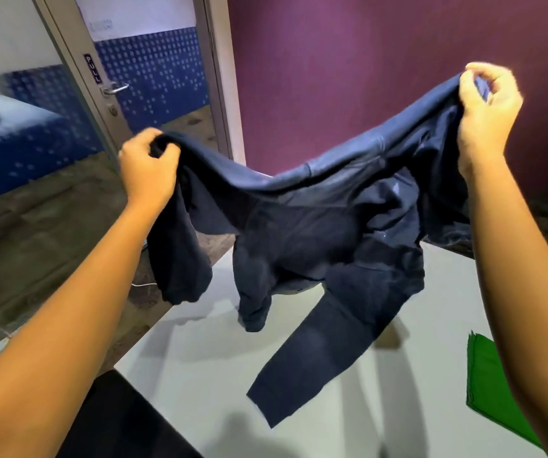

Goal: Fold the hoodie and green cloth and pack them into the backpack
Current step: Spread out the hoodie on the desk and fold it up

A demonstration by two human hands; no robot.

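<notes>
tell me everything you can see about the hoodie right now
The hoodie is dark navy, of soft, thick knit fabric. It hangs crumpled in the air above the white table, stretched between the left hand and the right hand, each pinching a bunched edge. One sleeve with a ribbed cuff dangles toward the table; another droops below the left hand. It is not yet folded.

Your table (200, 375): pale grey top. On it, a folded green cloth (487, 385) at its right edge; a black item (127, 421), unidentifiable, at its near left corner.
</notes>
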